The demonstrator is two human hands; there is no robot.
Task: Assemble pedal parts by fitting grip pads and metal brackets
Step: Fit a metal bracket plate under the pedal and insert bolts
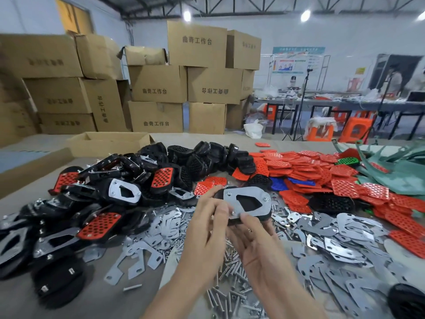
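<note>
So the black pedal (255,218) is up off the counter (128,302), held in both hands right above the heap of loose bolts (230,279). The left hand (208,217) has its grip pinched on the pedal's left end. The right hand (262,252) cradles it from below, thumb on the near edge of the metal bracket (259,192). The bracket lies flat on the pedal's face, with a few screw heads showing near its corners.

My take on doing this step well: hold the plate square to the body, line its holes up over the pedal's, and start every screw loose before snugging any, or the plate will probably skew. Thumb pressure should stop it sliding.

Stuff I can't tell: the pedal's other face is turned away, so no idea if a grip pad is on it. The right fingers are hidden underneath. Whether those screws are seated or just dropped in is too small to say. The assembled pedals (101,187) on the left are smeared, and a dark round thing (407,300) at the bottom right is cut off.
</note>
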